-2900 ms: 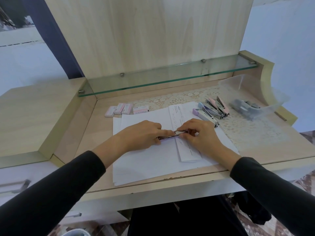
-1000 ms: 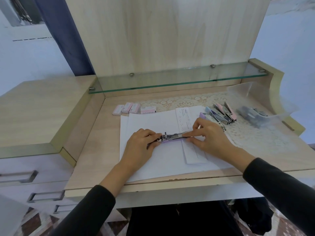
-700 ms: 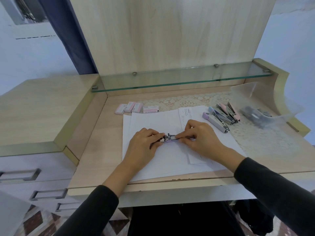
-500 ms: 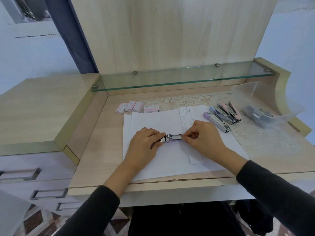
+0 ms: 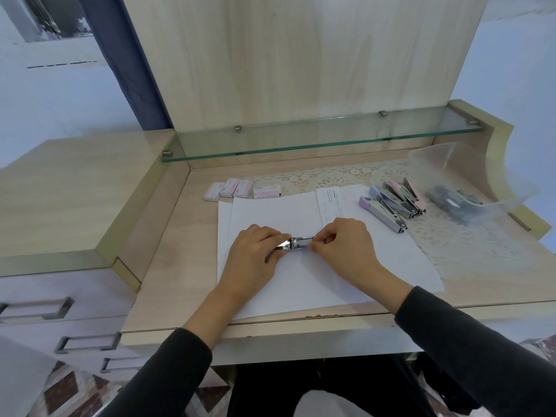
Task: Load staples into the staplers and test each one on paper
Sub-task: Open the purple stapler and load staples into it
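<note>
A pale wooden tabletop [image 5: 186,266] sits under a glass shelf [image 5: 301,142], with a lace mat [image 5: 451,236] spread over its right part. White sheets of paper [image 5: 301,284] lie in the middle, and just above them both hands hold a small metal stapler [image 5: 296,243]. The left hand [image 5: 255,257] grips its left end with curled fingers [image 5: 272,236]. The right hand [image 5: 343,245] pinches the right end between thumb and fingertips. Behind the sheets stands a row of small staple boxes [image 5: 240,189]. To the right, several pastel staplers [image 5: 394,203] lie side by side on the mat. Beyond them a clear plastic bag [image 5: 469,203] holds darker ones. A narrow slip of paper [image 5: 329,203] rests on the sheets near the right hand.
</note>
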A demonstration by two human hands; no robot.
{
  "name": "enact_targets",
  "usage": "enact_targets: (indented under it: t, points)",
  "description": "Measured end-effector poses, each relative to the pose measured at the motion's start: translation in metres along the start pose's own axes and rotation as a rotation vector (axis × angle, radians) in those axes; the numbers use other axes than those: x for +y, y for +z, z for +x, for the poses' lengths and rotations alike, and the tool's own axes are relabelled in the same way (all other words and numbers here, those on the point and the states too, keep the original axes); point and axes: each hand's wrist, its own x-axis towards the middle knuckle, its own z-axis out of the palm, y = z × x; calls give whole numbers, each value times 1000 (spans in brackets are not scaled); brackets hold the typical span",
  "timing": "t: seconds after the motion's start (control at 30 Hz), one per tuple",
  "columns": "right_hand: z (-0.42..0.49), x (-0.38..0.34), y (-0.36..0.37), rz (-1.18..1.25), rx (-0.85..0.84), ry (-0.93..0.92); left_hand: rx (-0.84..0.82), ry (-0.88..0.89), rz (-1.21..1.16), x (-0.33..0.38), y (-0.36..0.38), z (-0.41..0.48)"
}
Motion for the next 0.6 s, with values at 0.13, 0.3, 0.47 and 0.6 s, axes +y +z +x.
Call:
enact_targets:
  t: [0.13, 0.3, 0.47, 0.6]
  points:
    - [-1, -1, 0, 50, 32, 13, -3, 0, 9, 0, 0, 0]
    - [-2, -2, 1, 60, 51, 22, -6, -4, 22, -1, 0, -1]
    - [-4, 0, 2, 85, 81, 13, 2, -4, 13, -1, 0, -1]
    - [-5, 1, 3, 93, 93, -11, 5, 2, 19, -1, 0, 0]
